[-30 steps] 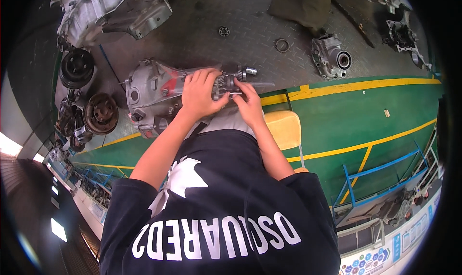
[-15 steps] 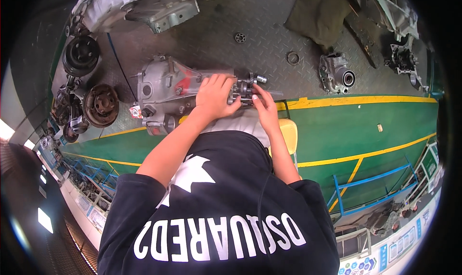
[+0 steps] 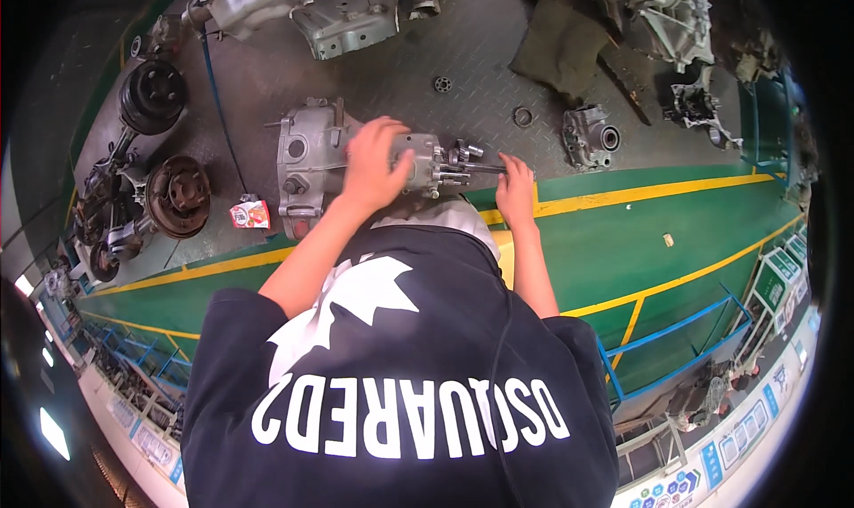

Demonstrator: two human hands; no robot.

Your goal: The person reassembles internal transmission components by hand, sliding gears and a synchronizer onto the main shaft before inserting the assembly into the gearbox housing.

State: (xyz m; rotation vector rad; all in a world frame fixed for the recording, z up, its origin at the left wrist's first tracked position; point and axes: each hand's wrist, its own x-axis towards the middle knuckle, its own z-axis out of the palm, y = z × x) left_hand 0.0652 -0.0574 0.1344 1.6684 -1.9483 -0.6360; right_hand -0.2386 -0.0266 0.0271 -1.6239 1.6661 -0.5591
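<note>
A grey metal gearbox housing (image 3: pixel 311 157) lies on its side in front of me, with gears (image 3: pixel 462 150) and several thin rods at its right end. My left hand (image 3: pixel 375 168) is over the housing's middle, its fingers and thumb apart; whether it presses on the metal is not clear. To the right, my right hand (image 3: pixel 516 192) has its fingers drawn together at the outer end of a long thin metal shaft (image 3: pixel 485 167) that sticks out beside the gears. The fingertips partly hide that end.
A bearing (image 3: pixel 442 84) and a metal ring (image 3: pixel 523 116) lie on the patterned plate beyond. A smaller housing (image 3: pixel 591 138) stands to the right. Rusty brake drums (image 3: pixel 182 197) are on the left, near a red-and-white packet (image 3: pixel 251 214). A large casing (image 3: pixel 347 14) fills the far side.
My right hand has gone from the gears out to the shaft's end. My left hand has drawn back leftward, away from the gears, over the housing. The whole view has shifted slightly.
</note>
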